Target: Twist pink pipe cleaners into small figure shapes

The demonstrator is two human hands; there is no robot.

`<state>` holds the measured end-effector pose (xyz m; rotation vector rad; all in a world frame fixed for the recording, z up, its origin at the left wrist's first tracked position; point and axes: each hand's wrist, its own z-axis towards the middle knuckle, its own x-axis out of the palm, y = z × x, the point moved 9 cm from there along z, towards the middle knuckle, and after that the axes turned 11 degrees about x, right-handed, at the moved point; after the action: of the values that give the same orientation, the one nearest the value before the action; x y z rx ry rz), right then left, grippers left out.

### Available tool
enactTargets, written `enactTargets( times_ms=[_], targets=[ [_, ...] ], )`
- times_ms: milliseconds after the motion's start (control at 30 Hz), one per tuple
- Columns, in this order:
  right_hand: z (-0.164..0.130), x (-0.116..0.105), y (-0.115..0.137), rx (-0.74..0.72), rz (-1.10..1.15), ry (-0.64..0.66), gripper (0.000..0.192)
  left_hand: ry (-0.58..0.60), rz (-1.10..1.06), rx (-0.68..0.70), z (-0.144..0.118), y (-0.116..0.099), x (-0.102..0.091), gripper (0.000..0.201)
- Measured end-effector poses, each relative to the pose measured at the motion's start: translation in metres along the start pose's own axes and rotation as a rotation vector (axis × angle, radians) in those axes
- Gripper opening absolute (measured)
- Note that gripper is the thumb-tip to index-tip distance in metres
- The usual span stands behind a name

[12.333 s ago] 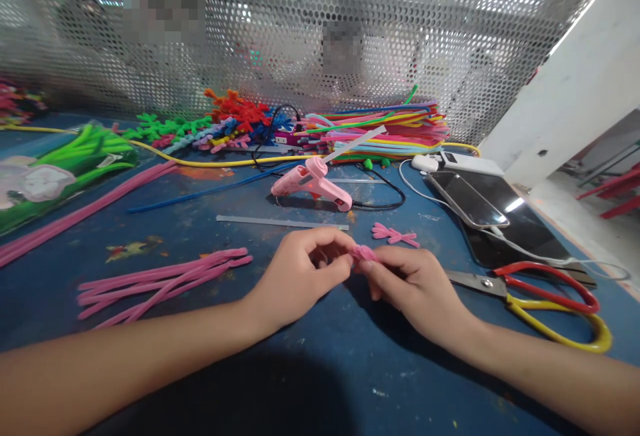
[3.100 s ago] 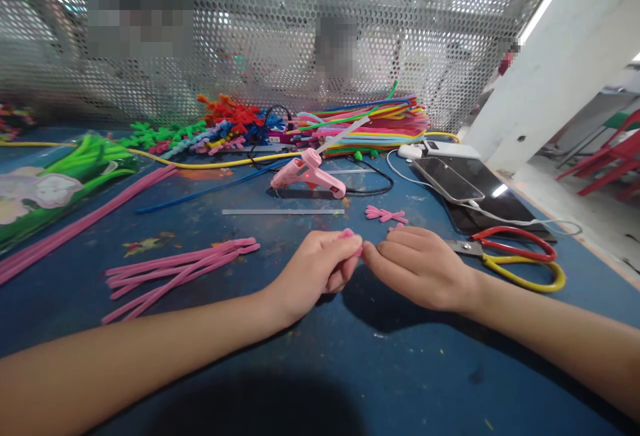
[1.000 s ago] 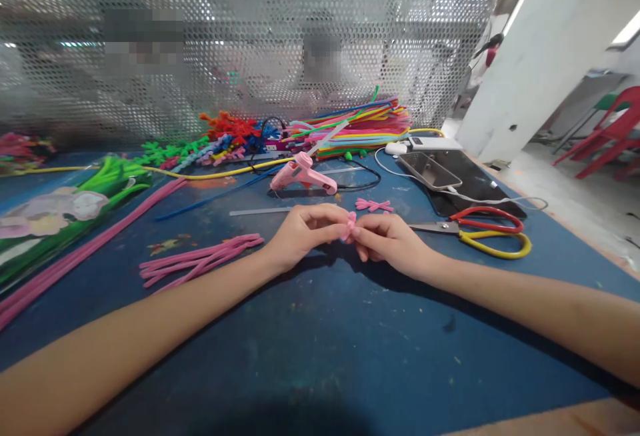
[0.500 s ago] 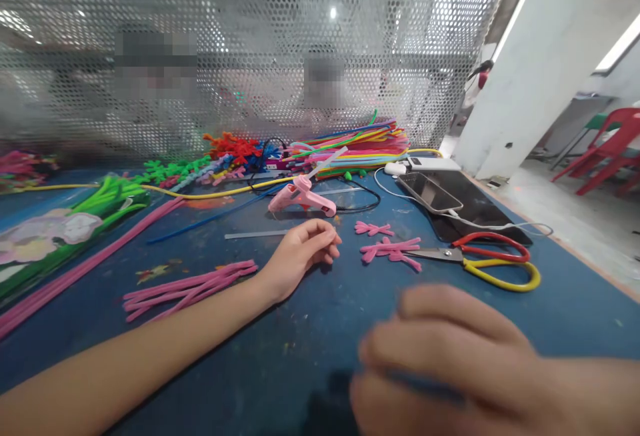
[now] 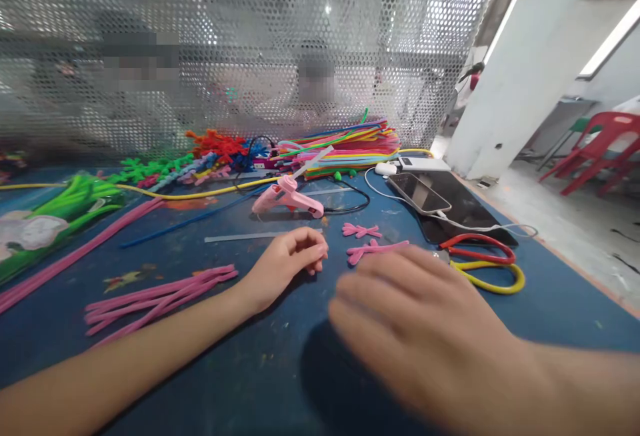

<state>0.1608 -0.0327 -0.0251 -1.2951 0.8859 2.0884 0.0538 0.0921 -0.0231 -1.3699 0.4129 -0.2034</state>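
Note:
My left hand (image 5: 287, 261) rests on the blue table (image 5: 260, 369), fingers loosely curled, holding nothing. My right hand (image 5: 425, 333) is raised close to the camera, blurred, fingers extended and empty. Two small pink pipe-cleaner shapes lie beyond it: one (image 5: 361, 230) farther back, the other (image 5: 373, 250) just past my fingertips. A bundle of cut pink pipe cleaners (image 5: 155, 291) lies left of my left forearm.
Red-and-yellow scissors (image 5: 487, 268) lie at the right, partly behind my right hand. A pink glue gun (image 5: 287, 197), a clear glue stick (image 5: 250, 237), a phone (image 5: 420, 194) on a cable, stacked coloured pipe cleaners (image 5: 345, 143) and a perforated metal screen (image 5: 250, 36) stand behind.
Both hands let go of the pink shape, which now lies on the table. My right hand pulled back toward the camera and now sweeps forward; my left hand rests.

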Motion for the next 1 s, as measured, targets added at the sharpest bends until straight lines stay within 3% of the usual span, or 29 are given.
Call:
enactTargets(
  times_ms=[100,167,233,367,500,733,1000],
  targets=[
    [0.074,-0.049,-0.048,0.109,-0.317,-0.08,0.018,0.04,0.061,0.009,-0.001,-0.002,0.004,0.018],
    [0.091,-0.05,-0.074,0.178,-0.38,-0.052,0.016,0.076,0.1,0.007,-0.003,-0.002,0.007,0.018],
    [0.091,-0.034,-0.085,0.167,-0.353,0.018,0.019,0.099,0.139,0.009,-0.004,-0.002,0.009,0.018],
    [0.088,-0.02,-0.082,0.168,-0.318,0.017,0.018,0.06,0.156,0.037,-0.003,-0.006,0.008,0.016],
    [0.096,-0.02,-0.078,0.223,-0.233,0.098,0.014,0.016,0.145,0.011,0.004,-0.002,0.005,0.015],
    [0.088,-0.027,-0.079,0.16,0.003,0.208,0.018,0.098,0.149,-0.022,0.017,0.01,0.009,0.018],
    [0.08,-0.028,-0.084,0.17,0.153,0.315,0.021,0.132,0.129,0.008,0.014,0.008,0.011,0.016]
  ],
)
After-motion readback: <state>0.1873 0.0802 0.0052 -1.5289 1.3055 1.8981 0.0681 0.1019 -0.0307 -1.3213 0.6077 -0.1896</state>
